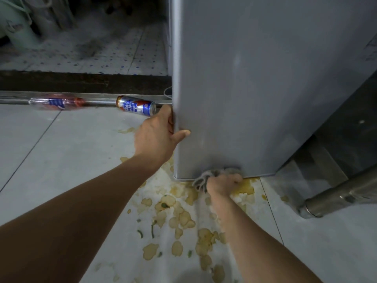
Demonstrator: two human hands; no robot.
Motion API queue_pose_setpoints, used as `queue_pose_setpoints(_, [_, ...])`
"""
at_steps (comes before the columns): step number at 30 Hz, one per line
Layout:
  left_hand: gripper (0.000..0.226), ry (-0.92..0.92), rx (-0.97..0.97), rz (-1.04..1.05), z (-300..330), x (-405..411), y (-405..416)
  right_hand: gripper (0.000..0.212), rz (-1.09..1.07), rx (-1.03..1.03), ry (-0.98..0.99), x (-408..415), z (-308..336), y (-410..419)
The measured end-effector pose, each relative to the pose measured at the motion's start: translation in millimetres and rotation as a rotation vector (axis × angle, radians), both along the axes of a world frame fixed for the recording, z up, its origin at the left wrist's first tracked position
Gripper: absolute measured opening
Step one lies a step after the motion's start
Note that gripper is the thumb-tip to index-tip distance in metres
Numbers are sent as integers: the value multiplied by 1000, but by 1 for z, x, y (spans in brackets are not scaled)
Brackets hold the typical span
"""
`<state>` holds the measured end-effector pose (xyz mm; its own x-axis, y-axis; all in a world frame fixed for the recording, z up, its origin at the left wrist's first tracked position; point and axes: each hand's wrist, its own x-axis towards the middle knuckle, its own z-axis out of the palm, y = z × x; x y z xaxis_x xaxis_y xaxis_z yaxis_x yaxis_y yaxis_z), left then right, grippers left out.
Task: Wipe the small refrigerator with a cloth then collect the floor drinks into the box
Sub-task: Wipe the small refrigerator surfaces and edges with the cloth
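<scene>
Wiping the bottom edge of the refrigerator [255, 88]

Left of the refrigerator, a plastic bottle [55, 103] and then a can [136, 105] lie on their sides on the floor [51, 152], the can near its corner. The left hand [158, 133] grips the refrigerator's left edge, thumb on the front. The right hand [222, 183] holds a bunched grey cloth [206, 177] against its bottom edge, above yellowish spills [179, 217].
</scene>
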<state>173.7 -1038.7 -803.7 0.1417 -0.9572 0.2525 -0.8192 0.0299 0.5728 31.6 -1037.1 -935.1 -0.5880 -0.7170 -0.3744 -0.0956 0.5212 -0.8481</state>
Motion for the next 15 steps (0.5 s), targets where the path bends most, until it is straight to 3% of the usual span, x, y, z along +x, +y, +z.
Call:
queue_pose_setpoints(3, [46,-8,8,-17,-1,2,-3,58,23,145,-2,-12,-11,0])
queue_pose_setpoints(10, [45,5,-15,-36,-2,5,-5,51,39,-241,-31,11,34,-1])
queue_pose_setpoints(15, [46,11,-31,-43,-4,5,-6,58,-5,-201,51,31,30,2])
